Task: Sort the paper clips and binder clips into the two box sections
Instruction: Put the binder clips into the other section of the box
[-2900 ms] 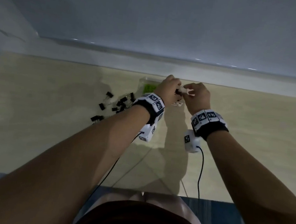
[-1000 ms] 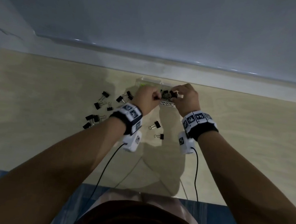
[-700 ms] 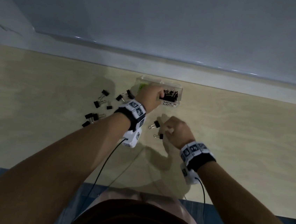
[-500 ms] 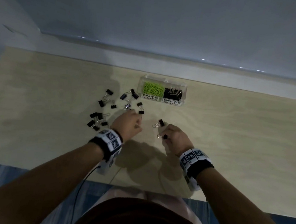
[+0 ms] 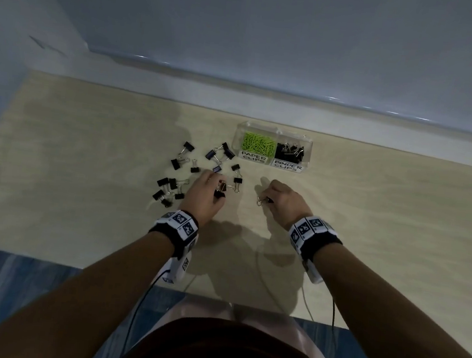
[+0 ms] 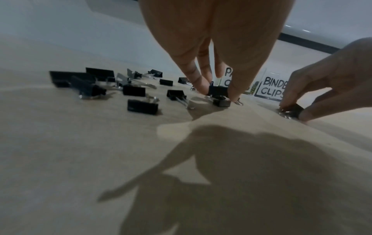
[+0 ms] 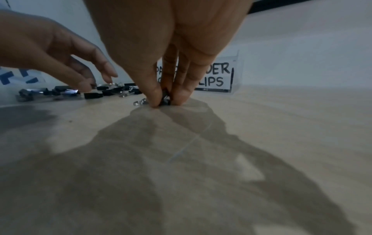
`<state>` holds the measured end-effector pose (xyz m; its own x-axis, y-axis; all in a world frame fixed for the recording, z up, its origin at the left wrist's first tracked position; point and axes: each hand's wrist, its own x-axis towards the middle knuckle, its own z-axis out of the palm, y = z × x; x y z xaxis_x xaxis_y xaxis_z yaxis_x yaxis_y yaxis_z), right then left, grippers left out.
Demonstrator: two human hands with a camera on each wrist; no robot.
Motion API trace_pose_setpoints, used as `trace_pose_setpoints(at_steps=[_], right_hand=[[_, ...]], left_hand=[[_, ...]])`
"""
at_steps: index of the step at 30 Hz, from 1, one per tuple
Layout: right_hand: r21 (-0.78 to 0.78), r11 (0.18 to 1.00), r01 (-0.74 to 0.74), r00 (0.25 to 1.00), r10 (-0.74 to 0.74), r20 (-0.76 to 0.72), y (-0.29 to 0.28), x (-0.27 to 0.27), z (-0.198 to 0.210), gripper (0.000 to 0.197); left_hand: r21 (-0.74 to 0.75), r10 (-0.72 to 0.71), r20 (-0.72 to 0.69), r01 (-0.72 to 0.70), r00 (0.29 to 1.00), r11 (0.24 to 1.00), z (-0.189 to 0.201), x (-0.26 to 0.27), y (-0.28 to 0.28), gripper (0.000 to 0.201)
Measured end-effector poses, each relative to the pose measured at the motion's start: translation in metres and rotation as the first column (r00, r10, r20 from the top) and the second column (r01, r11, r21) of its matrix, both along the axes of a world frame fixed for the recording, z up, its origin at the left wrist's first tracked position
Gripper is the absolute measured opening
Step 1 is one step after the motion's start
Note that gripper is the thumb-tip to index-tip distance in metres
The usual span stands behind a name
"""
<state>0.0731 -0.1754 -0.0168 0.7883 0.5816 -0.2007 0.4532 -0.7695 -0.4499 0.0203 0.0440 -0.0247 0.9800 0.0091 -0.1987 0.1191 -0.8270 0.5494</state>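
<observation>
hands low on the counter (image 5: 370,222): my left hand (image 5: 204,196) pinches one black binder clip (image 5: 222,188), my right hand (image 5: 283,202) pinches another binder clip (image 7: 165,99), near the box (image 5: 271,147).

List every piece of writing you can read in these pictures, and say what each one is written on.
"PAPER CLIPS": white label on the front of the clear box's left section, which holds green clips.
"BINDER CLIPS": white label on the front of the right section, which holds black clips.
The wristbands carry black-and-white square code patterns, no readable words.
No other text shows.
</observation>
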Motion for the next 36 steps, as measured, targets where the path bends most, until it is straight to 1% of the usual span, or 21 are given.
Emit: trace_pose_setpoints(at_steps=[2, 4, 6, 9, 12, 15, 17, 19, 22, 25, 28, 30, 32, 34, 36], right_hand=[[-0.005, 1.0, 0.0, 1.0, 0.0, 0.004, -0.001, -0.001, -0.001, 0.016], [-0.011, 1.0, 0.01, 1.0, -0.01, 0.015, -0.002, -0.002, -0.002, 0.017], [-0.013, 0.999, 0.031, 0.999, -0.03, 0.019, -0.004, -0.004, -0.002, 0.018], [-0.032, 0.998, 0.045, 0.999, -0.045, 0.01, -0.007, -0.007, -0.002, 0.021], [0.016, 0.995, 0.094, 0.995, -0.094, 0.014, -0.015, -0.012, -0.003, 0.019], [0.127, 0.976, 0.175, 0.982, -0.183, 0.053, -0.026, -0.012, -0.001, 0.015], [0.227, 0.946, 0.23, 0.963, -0.255, 0.089, -0.03, -0.004, 0.008, 0.012], [0.293, 0.912, 0.288, 0.935, -0.333, 0.118, -0.03, 0.015, 0.021, 0.012], [0.33, 0.871, 0.365, 0.895, -0.425, 0.132, -0.028, 0.05, 0.035, 0.014], [0.347, 0.855, 0.386, 0.876, -0.458, 0.154, -0.025, 0.076, 0.037, 0.015], [0.36, 0.839, 0.407, 0.857, -0.487, 0.167, -0.022, 0.079, 0.033, 0.018], [0.38, 0.845, 0.375, 0.858, -0.472, 0.202, -0.017, 0.067, 0.029, 0.016], [0.362, 0.879, 0.31, 0.887, -0.404, 0.223, -0.005, 0.049, 0.024, 0.016], [0.309, 0.926, 0.215, 0.94, -0.282, 0.191, 0.016, 0.03, 0.017, 0.017], [0.259, 0.962, 0.089, 0.985, -0.124, 0.122, 0.044, 0.013, 0.014, 0.019]], left_hand=[[0.049, -0.086, -0.036, 0.087, 0.996, 0.995, 0.0, 0.007, -0.001, 0.041], [0.102, -0.133, -0.065, 0.139, 0.989, 0.985, 0.0, 0.01, -0.003, 0.037], [0.143, -0.146, -0.073, 0.156, 0.987, 0.977, 0.001, 0.012, -0.005, 0.032], [0.162, -0.167, -0.056, 0.174, 0.984, 0.971, 0.001, 0.014, -0.007, 0.031], [0.121, -0.169, -0.02, 0.17, 0.985, 0.978, 0.002, 0.016, -0.005, 0.029], [0.025, -0.078, 0.022, 0.078, 0.997, 0.997, 0.006, 0.016, -0.003, 0.021], [-0.066, -0.02, 0.051, 0.024, 0.998, 0.998, 0.014, 0.02, -0.007, 0.013], [-0.152, -0.011, 0.092, 0.025, 0.996, 0.988, 0.026, 0.032, -0.019, 0.01], [-0.234, -0.038, 0.162, 0.075, 0.986, 0.969, 0.049, 0.067, -0.046, 0.011], [-0.27, -0.035, 0.206, 0.092, 0.978, 0.958, 0.066, 0.104, -0.074, 0.014], [-0.22, -0.064, 0.169, 0.101, 0.984, 0.97, 0.069, 0.118, -0.083, 0.023], [-0.206, -0.056, 0.154, 0.088, 0.987, 0.975, 0.063, 0.109, -0.069, 0.028], [-0.186, -0.031, 0.144, 0.057, 0.989, 0.981, 0.05, 0.087, -0.04, 0.027], [-0.131, -0.006, 0.107, 0.02, 0.994, 0.991, 0.037, 0.057, 0.0, 0.023], [-0.092, 0.053, 0.069, -0.047, 0.996, 0.995, 0.025, 0.025, 0.046, 0.023]])
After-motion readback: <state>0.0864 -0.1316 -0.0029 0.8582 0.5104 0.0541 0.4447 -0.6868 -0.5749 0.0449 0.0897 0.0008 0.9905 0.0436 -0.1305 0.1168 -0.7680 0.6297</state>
